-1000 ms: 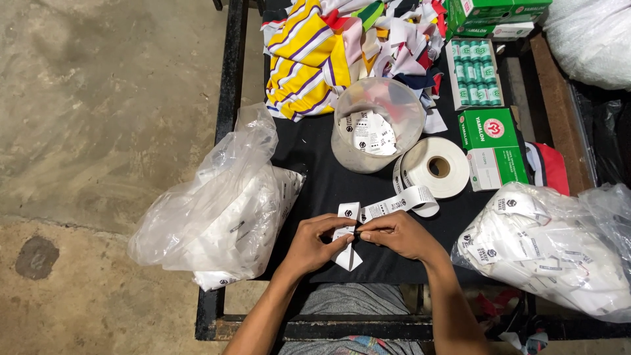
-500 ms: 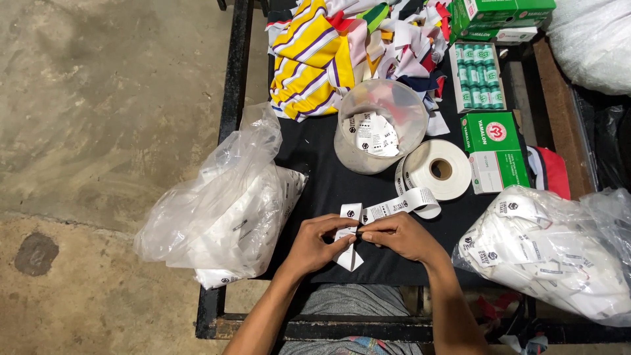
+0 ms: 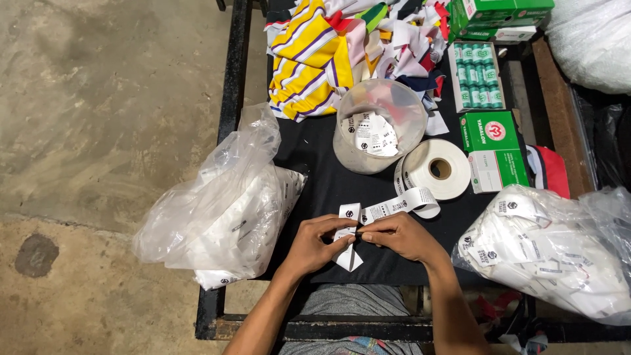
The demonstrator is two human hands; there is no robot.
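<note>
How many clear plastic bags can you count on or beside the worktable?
3: one bag at the left of the table, one at the right, one at the top-right corner. More may lie out of view.

The fingers (image 3: 350,235) of both hands close over the white label strip (image 3: 394,205) where they meet, so the pinched part is hidden. Both forearms run off the bottom edge. The print on the labels is too small to make out. The clear bag of labels (image 3: 559,256) at the right is cut by the right edge, and the white sack (image 3: 591,36) by the top corner. The striped fabric pile (image 3: 315,59) runs past the top edge.
</note>
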